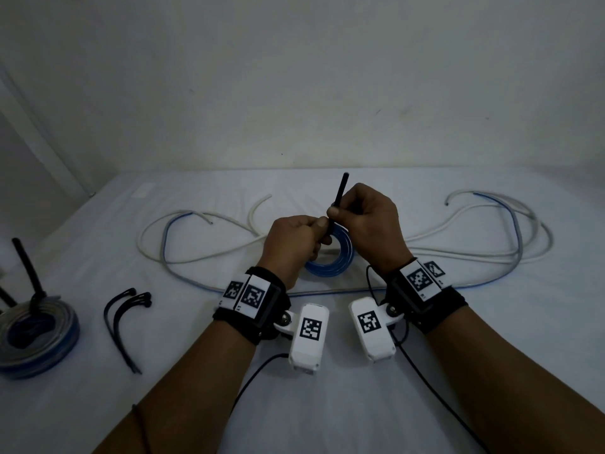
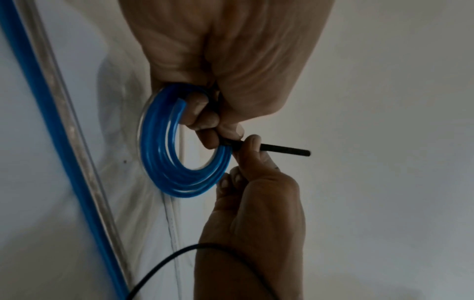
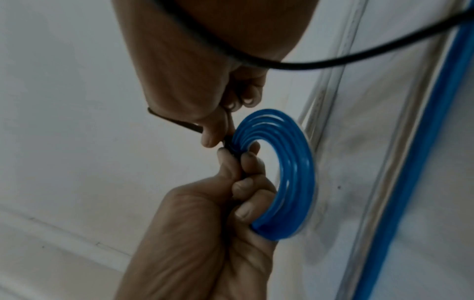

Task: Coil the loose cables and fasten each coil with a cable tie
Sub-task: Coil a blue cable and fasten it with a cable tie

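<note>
A small blue cable coil [image 1: 340, 261] is held just above the white table. My left hand [image 1: 322, 229] grips it, fingers hooked through the ring [image 2: 159, 154], and pinches the black cable tie where it wraps the coil [image 3: 295, 162]. My right hand [image 1: 334, 213] pinches the tie's tail [image 1: 341, 191], which sticks up and away from me. In the left wrist view the tail [image 2: 282, 149] juts past my right hand's fingers [image 2: 250, 145]. The right wrist view has my right thumb and finger on the tie [image 3: 174, 121]. The tie's head is hidden by fingers.
A tied blue and clear coil [image 1: 36, 335] lies at the left edge, its tie tail upright. Two spare black ties [image 1: 124, 322] lie beside it. Loose white and blue cables [image 1: 183, 231] [image 1: 507, 224] sprawl across the far table. A wall rises behind.
</note>
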